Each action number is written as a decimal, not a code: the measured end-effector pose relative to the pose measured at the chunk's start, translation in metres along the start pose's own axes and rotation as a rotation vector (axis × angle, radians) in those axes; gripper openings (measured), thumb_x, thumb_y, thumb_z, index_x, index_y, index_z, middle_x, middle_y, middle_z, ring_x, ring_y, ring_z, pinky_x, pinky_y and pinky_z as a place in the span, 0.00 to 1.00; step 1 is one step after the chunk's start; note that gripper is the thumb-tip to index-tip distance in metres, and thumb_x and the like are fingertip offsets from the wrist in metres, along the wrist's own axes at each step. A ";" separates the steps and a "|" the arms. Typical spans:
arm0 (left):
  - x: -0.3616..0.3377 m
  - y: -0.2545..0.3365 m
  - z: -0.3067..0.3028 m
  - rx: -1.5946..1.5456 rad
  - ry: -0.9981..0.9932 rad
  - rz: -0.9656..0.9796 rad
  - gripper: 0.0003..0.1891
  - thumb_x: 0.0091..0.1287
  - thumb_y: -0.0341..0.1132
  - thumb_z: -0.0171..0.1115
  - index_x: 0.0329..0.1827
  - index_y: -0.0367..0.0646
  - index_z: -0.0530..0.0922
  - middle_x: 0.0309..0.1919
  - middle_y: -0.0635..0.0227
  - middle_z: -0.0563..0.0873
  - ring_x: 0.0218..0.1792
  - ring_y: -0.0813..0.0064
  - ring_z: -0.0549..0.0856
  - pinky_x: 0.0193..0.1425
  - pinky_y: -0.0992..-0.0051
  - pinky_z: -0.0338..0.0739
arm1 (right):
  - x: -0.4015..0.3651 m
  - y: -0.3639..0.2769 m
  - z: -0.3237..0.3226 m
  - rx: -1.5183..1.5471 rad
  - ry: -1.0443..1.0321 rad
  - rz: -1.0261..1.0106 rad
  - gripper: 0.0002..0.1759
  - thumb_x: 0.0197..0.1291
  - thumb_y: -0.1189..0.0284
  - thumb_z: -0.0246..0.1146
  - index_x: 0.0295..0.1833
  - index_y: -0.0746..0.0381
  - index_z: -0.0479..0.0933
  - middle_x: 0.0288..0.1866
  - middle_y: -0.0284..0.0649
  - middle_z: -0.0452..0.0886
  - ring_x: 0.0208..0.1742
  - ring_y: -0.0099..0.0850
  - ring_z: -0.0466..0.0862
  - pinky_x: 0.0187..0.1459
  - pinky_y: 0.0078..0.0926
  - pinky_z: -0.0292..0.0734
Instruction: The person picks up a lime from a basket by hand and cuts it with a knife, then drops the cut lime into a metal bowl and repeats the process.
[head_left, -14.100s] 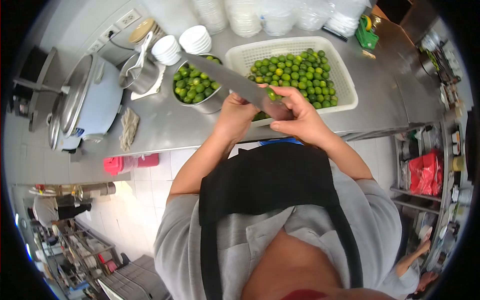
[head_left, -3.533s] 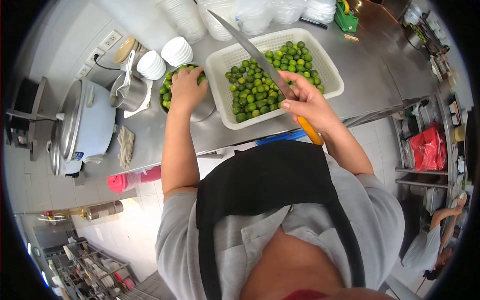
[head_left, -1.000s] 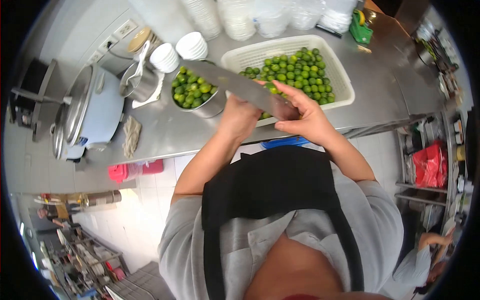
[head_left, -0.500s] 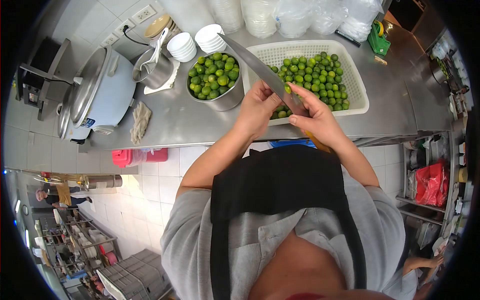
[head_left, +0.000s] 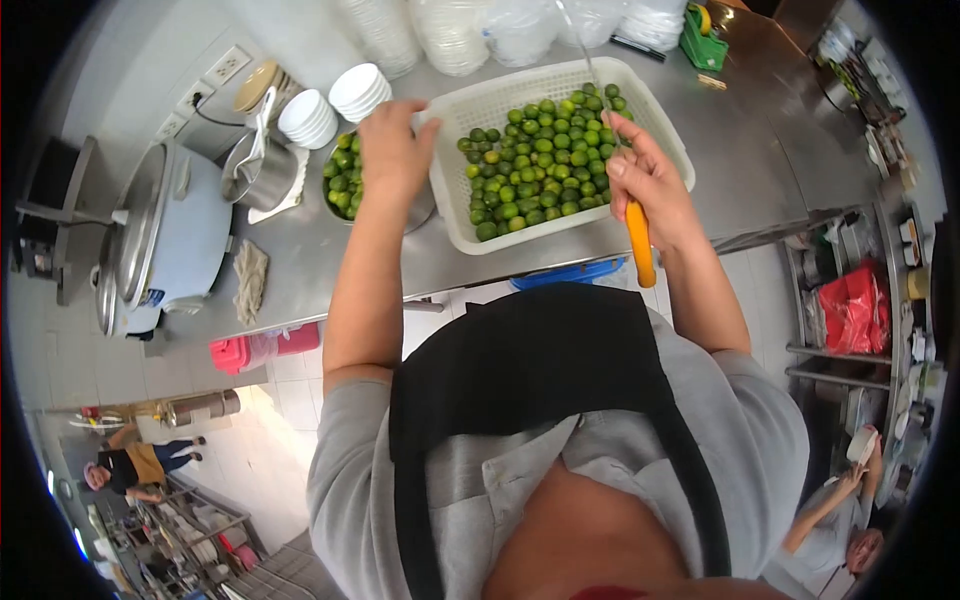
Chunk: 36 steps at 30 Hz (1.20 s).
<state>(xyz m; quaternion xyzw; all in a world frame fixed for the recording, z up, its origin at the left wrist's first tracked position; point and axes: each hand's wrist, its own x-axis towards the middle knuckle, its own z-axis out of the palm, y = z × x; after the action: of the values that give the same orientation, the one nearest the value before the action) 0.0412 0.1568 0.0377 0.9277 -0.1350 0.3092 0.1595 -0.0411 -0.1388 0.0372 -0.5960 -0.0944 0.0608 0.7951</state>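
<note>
My right hand (head_left: 645, 185) grips a knife by its orange handle (head_left: 640, 245). The blade points up and away over the basket, seen nearly edge-on. My left hand (head_left: 395, 150) is over the steel pot (head_left: 418, 212) of green limes (head_left: 345, 180), thumb apart from the fingers and nothing visible in it. That hand and forearm hide much of the pot. Between my hands, a white perforated basket (head_left: 462, 225) holds many more limes (head_left: 545, 160).
White bowls (head_left: 308, 118) and a steel pot with a white-handled utensil (head_left: 262, 165) stand left, beside a large cooker (head_left: 190, 220) and a crumpled glove (head_left: 250, 282). Plastic containers (head_left: 450, 35) line the back; a green box (head_left: 703, 42) sits right. Other people are in the room.
My hands have separated. The left moved left to the lime pot; the right lowered slightly and turned the knife edge-on. The small lime at the blade no longer shows. The view shifted.
</note>
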 end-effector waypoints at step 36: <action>-0.055 0.061 0.002 -1.841 -0.331 -0.761 0.18 0.62 0.28 0.65 0.54 0.40 0.73 0.39 0.68 0.83 0.41 0.75 0.84 0.48 0.74 0.81 | 0.004 0.009 0.064 -0.155 -0.337 -0.009 0.45 0.52 0.81 0.67 0.74 0.56 0.53 0.37 0.32 0.74 0.38 0.17 0.73 0.44 0.17 0.68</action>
<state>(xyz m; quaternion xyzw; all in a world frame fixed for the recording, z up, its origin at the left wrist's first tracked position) -0.0215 0.1089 0.0158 0.4567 -0.0365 -0.1191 0.8809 -0.0517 -0.0750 0.0461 -0.6365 -0.2333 0.1490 0.7199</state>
